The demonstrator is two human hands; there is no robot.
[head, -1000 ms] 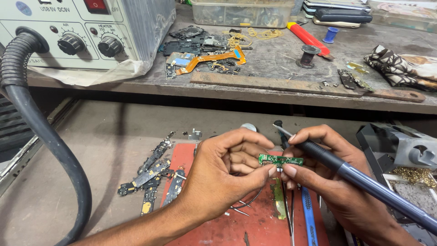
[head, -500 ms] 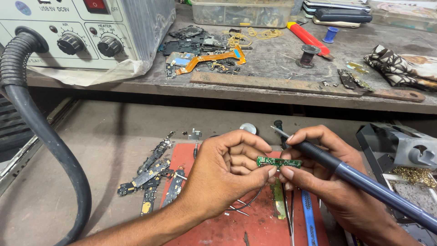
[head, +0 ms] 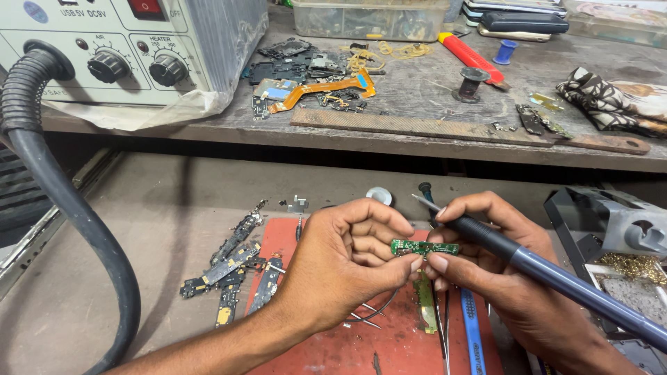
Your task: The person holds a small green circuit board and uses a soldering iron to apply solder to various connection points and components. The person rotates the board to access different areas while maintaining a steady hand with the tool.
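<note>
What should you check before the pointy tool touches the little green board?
1. Left hand pinches the green board: ok.
2. Right hand steadies the board's other end: ok.
3. Soldering iron gripped in right hand: ok.
4. Iron tip off the board: ok.
5. Tip hot: cannot tell.
6. Red mat lies under the hands: ok.

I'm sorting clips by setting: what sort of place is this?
Probably a small electronics repair bench: a grey hot-air rework station with two dials, loose stripped circuit boards on the worktop, and a soldering iron in the right hand beside a small green circuit board.
</note>
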